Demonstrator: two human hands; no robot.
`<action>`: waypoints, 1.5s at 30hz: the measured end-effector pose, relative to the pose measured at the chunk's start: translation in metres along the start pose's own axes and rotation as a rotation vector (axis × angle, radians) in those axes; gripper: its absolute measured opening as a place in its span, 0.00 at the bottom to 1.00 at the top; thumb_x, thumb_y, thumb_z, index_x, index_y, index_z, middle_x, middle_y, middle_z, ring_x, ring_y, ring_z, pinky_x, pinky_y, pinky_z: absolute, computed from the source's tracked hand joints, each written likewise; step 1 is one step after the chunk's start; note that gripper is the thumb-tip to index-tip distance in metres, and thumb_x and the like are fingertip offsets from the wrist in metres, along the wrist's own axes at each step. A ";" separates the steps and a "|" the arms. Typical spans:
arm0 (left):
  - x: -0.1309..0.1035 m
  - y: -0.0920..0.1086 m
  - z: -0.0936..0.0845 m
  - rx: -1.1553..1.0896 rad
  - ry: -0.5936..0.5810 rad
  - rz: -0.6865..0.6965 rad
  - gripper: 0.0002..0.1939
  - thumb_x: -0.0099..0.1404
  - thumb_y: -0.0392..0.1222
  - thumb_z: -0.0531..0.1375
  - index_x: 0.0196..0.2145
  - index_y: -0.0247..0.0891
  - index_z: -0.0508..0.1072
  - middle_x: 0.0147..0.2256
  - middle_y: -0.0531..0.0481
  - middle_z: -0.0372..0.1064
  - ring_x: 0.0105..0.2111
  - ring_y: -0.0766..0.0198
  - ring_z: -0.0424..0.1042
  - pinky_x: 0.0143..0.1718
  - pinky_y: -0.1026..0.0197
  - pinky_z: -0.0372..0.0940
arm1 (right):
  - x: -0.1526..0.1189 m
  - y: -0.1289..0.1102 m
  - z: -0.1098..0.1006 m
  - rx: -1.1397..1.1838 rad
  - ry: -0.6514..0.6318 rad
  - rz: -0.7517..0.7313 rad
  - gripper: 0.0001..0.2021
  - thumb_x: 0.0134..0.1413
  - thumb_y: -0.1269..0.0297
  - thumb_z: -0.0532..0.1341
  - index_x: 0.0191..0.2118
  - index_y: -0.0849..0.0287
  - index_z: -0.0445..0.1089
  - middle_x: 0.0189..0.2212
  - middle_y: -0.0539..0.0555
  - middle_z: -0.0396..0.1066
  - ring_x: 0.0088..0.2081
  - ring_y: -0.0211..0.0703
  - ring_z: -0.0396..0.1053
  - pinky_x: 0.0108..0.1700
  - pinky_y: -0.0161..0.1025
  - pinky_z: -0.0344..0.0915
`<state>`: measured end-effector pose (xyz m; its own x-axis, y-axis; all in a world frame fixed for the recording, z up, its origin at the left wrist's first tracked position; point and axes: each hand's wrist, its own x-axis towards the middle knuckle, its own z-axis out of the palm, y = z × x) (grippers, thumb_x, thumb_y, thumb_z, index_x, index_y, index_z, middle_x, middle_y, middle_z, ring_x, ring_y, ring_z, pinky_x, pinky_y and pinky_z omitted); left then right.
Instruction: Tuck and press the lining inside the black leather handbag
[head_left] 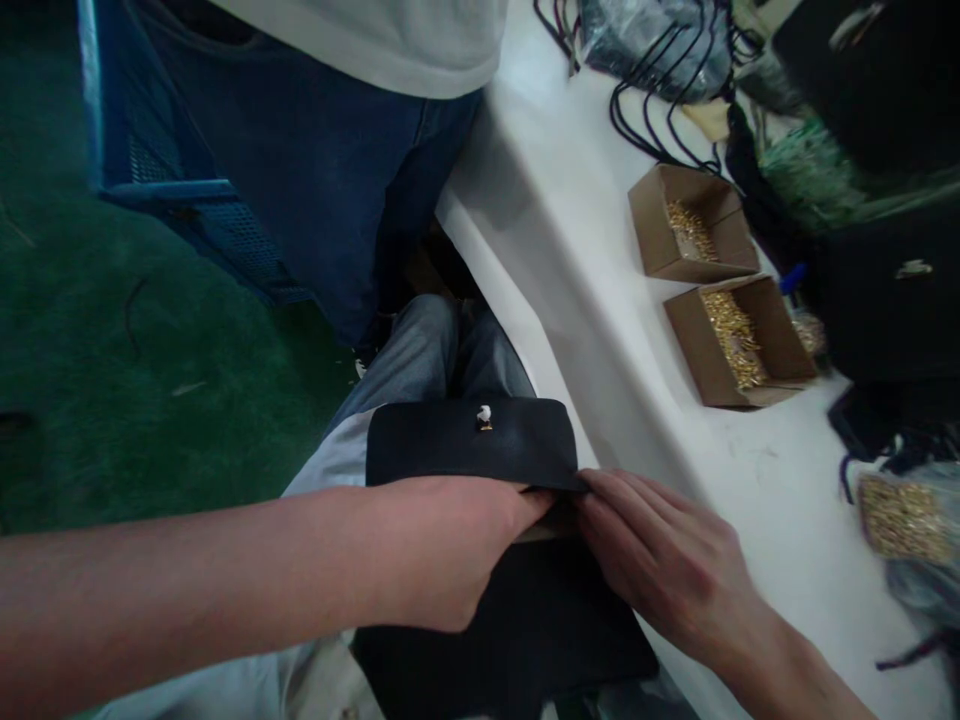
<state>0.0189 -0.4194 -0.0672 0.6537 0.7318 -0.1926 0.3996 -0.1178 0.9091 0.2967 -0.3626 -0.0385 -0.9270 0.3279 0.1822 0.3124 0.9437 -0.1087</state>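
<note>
A black bag (517,610) lies across the lap, its flap (442,440) folded toward the far side. On the flap sits a small shiny metal fitting (485,417). My left hand (457,540) is at the bag's mouth, curled, its fingertips tucked under the flap's near edge; whatever they grip there is hidden. At the right corner of the mouth, my right hand (660,555) is closed, pinching the bag's edge between thumb and fingers. A strip of lighter lining shows between the two hands.
On the white table (600,330) to the right stand two cardboard boxes (690,225) of small gold-coloured metal parts. Beyond are black bags (885,290), dark cords (652,120) and a plastic bag of gold parts (904,515). A person in jeans (300,150) stands ahead beside a blue crate (172,200).
</note>
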 end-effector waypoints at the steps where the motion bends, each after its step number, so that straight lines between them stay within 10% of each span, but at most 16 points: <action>1: 0.000 -0.001 0.002 0.002 0.013 0.012 0.44 0.63 0.32 0.66 0.74 0.51 0.67 0.63 0.47 0.78 0.54 0.51 0.82 0.63 0.50 0.74 | 0.000 0.000 0.000 0.011 0.001 0.004 0.07 0.78 0.81 0.58 0.48 0.69 0.74 0.47 0.68 0.82 0.43 0.57 0.83 0.48 0.51 0.82; 17: 0.000 -0.003 0.024 0.034 0.098 0.096 0.52 0.57 0.32 0.69 0.77 0.49 0.61 0.70 0.43 0.71 0.66 0.40 0.74 0.70 0.42 0.70 | -0.002 0.004 -0.001 0.168 -0.023 0.233 0.10 0.78 0.79 0.57 0.52 0.59 0.72 0.52 0.61 0.79 0.42 0.47 0.81 0.40 0.39 0.74; 29: 0.004 0.039 -0.054 0.042 -0.167 -0.086 0.16 0.64 0.38 0.75 0.48 0.43 0.80 0.47 0.50 0.82 0.46 0.53 0.84 0.45 0.57 0.75 | 0.021 -0.036 -0.009 0.318 0.099 0.374 0.10 0.75 0.77 0.59 0.50 0.55 0.72 0.43 0.54 0.81 0.33 0.42 0.80 0.32 0.38 0.71; 45: 0.008 0.012 0.023 0.147 0.049 -0.107 0.13 0.82 0.46 0.60 0.54 0.41 0.82 0.52 0.44 0.82 0.52 0.47 0.84 0.56 0.46 0.78 | -0.005 -0.037 0.017 0.416 0.043 0.462 0.10 0.76 0.77 0.57 0.46 0.58 0.74 0.43 0.55 0.79 0.36 0.43 0.79 0.34 0.39 0.69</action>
<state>0.0433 -0.4306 -0.0664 0.5718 0.7768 -0.2639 0.5573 -0.1317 0.8198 0.2864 -0.3999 -0.0518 -0.7035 0.7078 0.0644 0.5640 0.6111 -0.5554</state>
